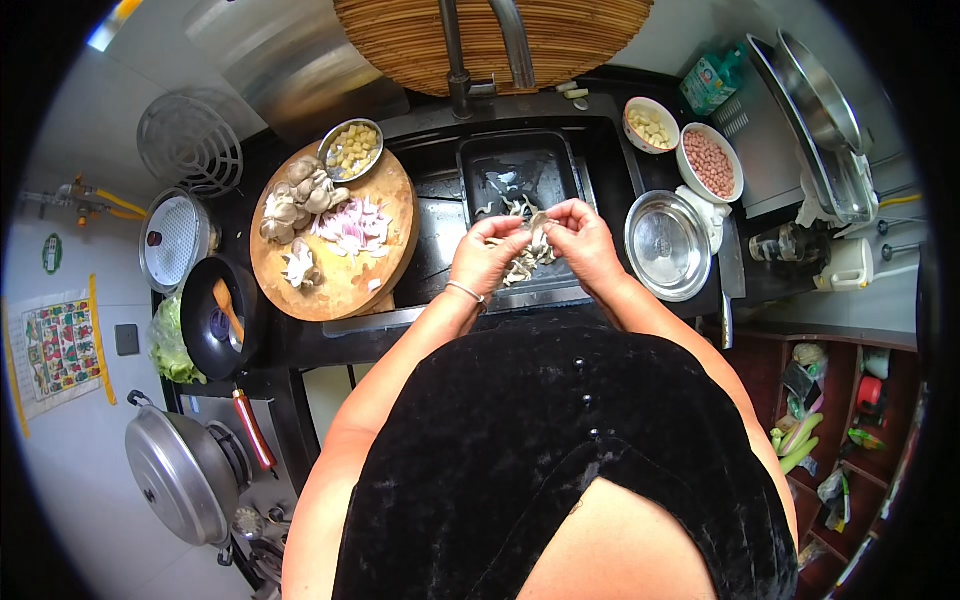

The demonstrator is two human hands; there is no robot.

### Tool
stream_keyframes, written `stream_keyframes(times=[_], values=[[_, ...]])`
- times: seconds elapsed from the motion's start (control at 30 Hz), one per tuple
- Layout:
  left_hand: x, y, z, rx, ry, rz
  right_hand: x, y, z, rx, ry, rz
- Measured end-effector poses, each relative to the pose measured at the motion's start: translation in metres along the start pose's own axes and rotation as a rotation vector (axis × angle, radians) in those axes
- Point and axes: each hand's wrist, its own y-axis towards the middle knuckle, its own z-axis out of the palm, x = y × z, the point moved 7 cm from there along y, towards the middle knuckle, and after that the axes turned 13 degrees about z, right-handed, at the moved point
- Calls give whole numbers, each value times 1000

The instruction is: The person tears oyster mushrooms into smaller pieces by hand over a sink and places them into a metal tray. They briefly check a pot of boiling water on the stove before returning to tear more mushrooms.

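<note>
Over the sink, my left hand (489, 253) and my right hand (583, 238) pinch an oyster mushroom piece (538, 223) between thumbs and fingers. Beneath them a black rectangular basin (480, 161) holds torn mushroom strips (523, 271) and looks wet inside. To the left stands a round wooden chopping board (337, 296). Clusters of whole oyster mushrooms (304, 193) lie on it, with a smaller clump (301, 266) nearer to me. Chopped purple onion (352, 229) is heaped beside them. A metal bowl of yellow cubes (352, 151) rests at the board's far edge.
A steel faucet (459, 67) rises behind the basin. On the right are a bowl of peanuts (709, 161), a bowl of pale pieces (649, 126), a steel bowl (667, 244) and a cleaver (729, 277). At left sit a black wok (202, 315) and a lidded pot (176, 476).
</note>
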Motion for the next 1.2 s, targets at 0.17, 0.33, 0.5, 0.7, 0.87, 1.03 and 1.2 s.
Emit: stream_keyframes(times=[0.17,0.33,0.5,0.7,0.87,1.03,1.2], values=[[2,1,-1,-16,30,6,4,-4,14,118,-29,14],[3,0,1,49,37,12,-6,-1,12,105,-75,67],[11,1,7,2,-244,-40,-3,0,12,78,42,74],[18,6,1,-33,-438,-50,-3,3,4,37,229,137],[22,10,-21,-189,-495,-51,-10,12,-22,-47,406,168],[20,14,-34,-144,-154,38,-3,13,-33,-112,201,147],[11,7,-9,22,222,41,-1,7,-9,-15,-87,52]])
